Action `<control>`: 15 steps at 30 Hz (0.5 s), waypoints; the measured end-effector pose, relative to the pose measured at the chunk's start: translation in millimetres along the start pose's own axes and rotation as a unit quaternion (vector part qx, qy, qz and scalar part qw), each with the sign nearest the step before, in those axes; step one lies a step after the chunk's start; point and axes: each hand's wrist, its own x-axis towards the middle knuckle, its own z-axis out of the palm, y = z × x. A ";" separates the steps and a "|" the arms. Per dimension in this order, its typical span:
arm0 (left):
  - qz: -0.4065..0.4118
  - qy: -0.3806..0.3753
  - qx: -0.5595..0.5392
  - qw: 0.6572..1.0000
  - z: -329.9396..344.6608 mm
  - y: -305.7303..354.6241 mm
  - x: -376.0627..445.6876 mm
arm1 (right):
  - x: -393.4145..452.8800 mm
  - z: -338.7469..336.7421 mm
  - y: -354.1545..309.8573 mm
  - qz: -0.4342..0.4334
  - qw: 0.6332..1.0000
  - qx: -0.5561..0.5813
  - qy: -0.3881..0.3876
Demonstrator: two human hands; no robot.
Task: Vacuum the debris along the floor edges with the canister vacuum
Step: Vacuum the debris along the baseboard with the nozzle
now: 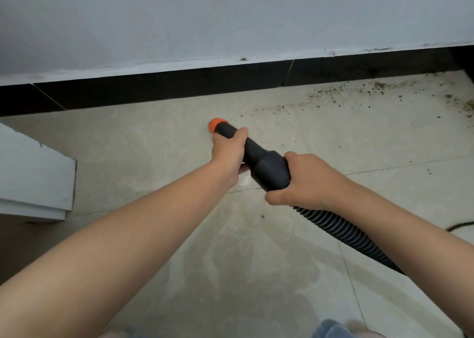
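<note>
A dark grey vacuum nozzle (pixel 259 158) with an orange tip (pixel 215 124) points down at the pale tiled floor, a short way in front of the black skirting. My left hand (pixel 228 150) grips the nozzle just behind the orange tip. My right hand (pixel 305 181) grips the thicker cuff where the ribbed black hose (pixel 341 230) joins; the hose runs off to the lower right. Brown debris (pixel 359 94) lies scattered along the floor edge to the right of the tip. The canister is out of view.
A black skirting strip (pixel 164 86) runs under a white wall (pixel 205 17). A white block-shaped object (pixel 33 176) stands on the floor at the left. A dark cable (pixel 459 226) lies at the right edge. Blue fabric (pixel 331 328) shows at the bottom.
</note>
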 end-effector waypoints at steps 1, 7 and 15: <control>0.000 -0.007 0.011 1.000 5.0 2.9 3.7 | 1.9 0.8 2.4 0.010 1.000 0.008 0.014; 0.022 0.002 0.048 0.999 22.6 8.1 21.1 | 16.2 2.1 17.2 0.032 0.997 0.067 0.026; 0.016 0.069 0.029 0.997 1.0 0.8 21.8 | 22.0 -0.4 9.1 -0.007 0.996 0.086 -0.028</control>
